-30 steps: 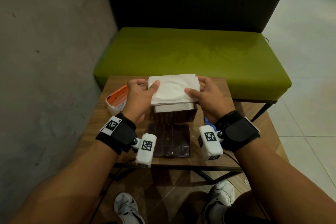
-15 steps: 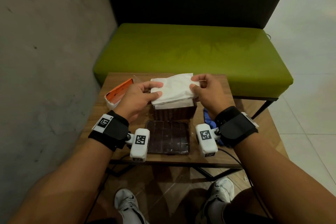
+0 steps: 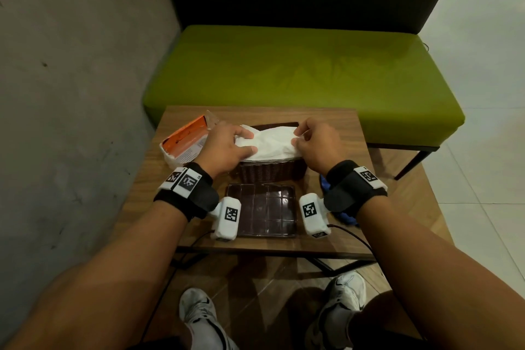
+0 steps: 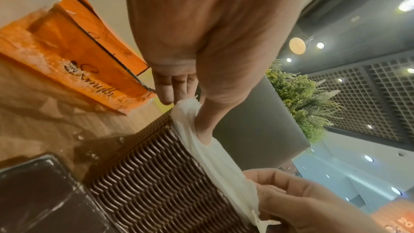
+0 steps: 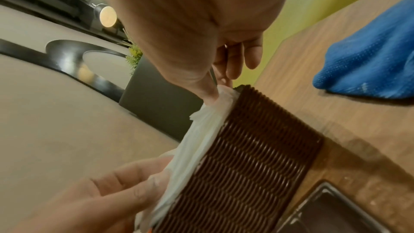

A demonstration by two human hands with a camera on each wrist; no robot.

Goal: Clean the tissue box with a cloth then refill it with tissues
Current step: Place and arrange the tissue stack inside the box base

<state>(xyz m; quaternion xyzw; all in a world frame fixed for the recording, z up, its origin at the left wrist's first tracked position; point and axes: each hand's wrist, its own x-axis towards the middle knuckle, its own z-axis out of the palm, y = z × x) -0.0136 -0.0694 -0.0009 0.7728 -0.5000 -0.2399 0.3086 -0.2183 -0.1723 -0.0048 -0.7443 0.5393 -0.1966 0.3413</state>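
The brown wicker tissue box (image 3: 272, 172) stands open in the middle of the small wooden table (image 3: 335, 128). A white stack of tissues (image 3: 272, 140) sits in its mouth, with the top sheet rumpled. My left hand (image 3: 250, 142) holds the stack's left end, thumb on top. At the right end my right hand (image 3: 297, 139) pinches the tissues with curled fingers. The left wrist view shows my thumb pushing the tissues (image 4: 212, 151) down at the box (image 4: 161, 174) rim. From the right wrist, the thumb presses the tissues (image 5: 201, 139) at the box (image 5: 257, 148) corner.
The box's dark lid (image 3: 264, 209) lies flat on the table just in front of the box. An opened orange tissue pack (image 3: 187, 140) lies to the left, and a blue cloth (image 5: 369, 63) to the right. Beyond the table stands a green bench (image 3: 298, 74); a concrete wall is on the left.
Both hands have lowered the tissue stack from above the box into its mouth. The top sheet, flat before, is now rumpled.
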